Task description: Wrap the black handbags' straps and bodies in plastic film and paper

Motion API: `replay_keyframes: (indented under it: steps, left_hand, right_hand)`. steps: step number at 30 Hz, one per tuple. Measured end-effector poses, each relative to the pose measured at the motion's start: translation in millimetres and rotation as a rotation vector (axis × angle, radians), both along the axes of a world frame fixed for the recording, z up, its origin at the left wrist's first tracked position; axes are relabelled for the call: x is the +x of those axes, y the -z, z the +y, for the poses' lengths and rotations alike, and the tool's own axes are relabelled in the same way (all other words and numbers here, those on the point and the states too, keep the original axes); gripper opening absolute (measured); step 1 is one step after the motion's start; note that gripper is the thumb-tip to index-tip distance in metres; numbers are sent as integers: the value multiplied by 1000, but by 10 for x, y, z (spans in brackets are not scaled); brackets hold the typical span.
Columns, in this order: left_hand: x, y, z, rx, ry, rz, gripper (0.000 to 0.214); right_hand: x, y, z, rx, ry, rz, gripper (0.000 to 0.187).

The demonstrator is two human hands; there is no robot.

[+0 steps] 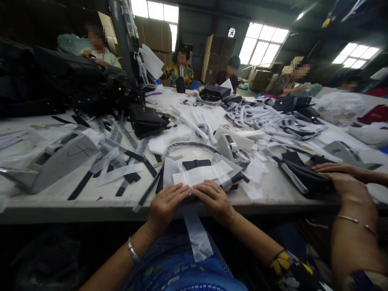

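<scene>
A black handbag lies near the table's front edge, partly covered by white paper and translucent wrapping. My left hand closes over the near edge of the bundle, its fingers bent across the top. Beside it, my right hand grips the same edge, and the fingertips of both hands nearly meet. Both thumbs are hidden. From under the hands a translucent strip hangs toward my lap. Behind the bag curves its wrapped handle.
Grey tape dispensers stand left of and behind the bag. Black and clear strips litter the table. Black bags pile up at far left. At right, a co-worker's hands rest on another black bag. Several people sit opposite.
</scene>
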State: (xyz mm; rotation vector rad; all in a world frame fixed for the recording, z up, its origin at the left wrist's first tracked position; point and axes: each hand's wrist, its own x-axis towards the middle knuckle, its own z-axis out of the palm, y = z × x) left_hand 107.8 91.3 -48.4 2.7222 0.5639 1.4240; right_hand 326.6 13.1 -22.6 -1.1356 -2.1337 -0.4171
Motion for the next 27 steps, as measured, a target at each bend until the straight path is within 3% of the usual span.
replay_keyframes:
  steps: [3, 6, 12, 22, 27]
  left_hand:
    - [-22, -2, 1, -4, 25, 29, 30]
    - [-33, -23, -5, -9, 33, 30, 33]
    - [-33, -38, -10, -21, 34, 30, 33]
    - [-8, -29, 4, 50, 0, -13, 28]
    - [-26, -13, -12, 48, 5, 8, 27]
  right_hand:
    - [62, 68, -301, -53, -85, -69, 41]
    - [-5, 180, -489, -121, -176, -185, 41]
    - [-262, 252, -402, -1, -297, -21, 19]
    - [-380, -135, -635, -193, -280, 267, 23]
    - [-264, -501, -203, -294, -202, 324, 19]
